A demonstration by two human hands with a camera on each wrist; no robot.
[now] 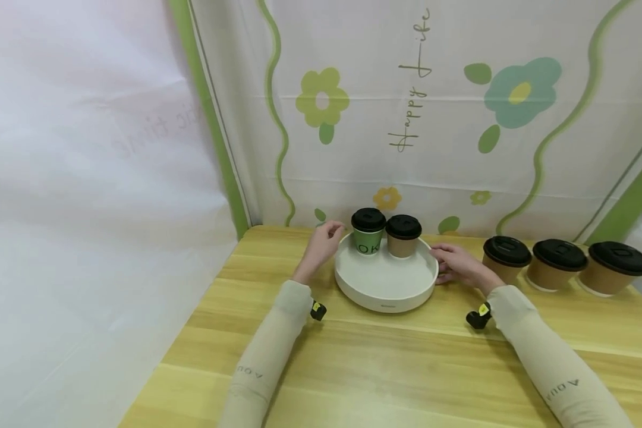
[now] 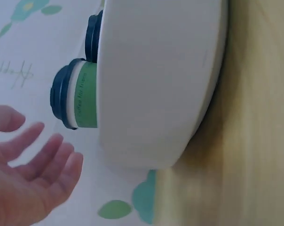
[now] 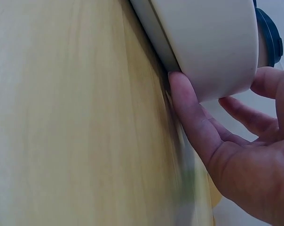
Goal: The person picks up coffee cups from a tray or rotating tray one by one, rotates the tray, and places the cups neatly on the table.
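A round white tray with a raised rim stands on the table. Toward its back are a green paper cup with a black lid and a brown paper cup, also black-lidded. My left hand hovers just off the tray's left side. In the left wrist view, that left hand has loosely bent fingers and holds nothing, apart from the green cup. At the opposite side, my right hand grips the tray's edge. The right wrist view has its thumb at the rim and a fingertip low on the wall.
To the right, three black-lidded brown cups stand in a row beyond my right forearm. A patterned curtain hangs behind the wooden table. Each wrist carries a small black device.
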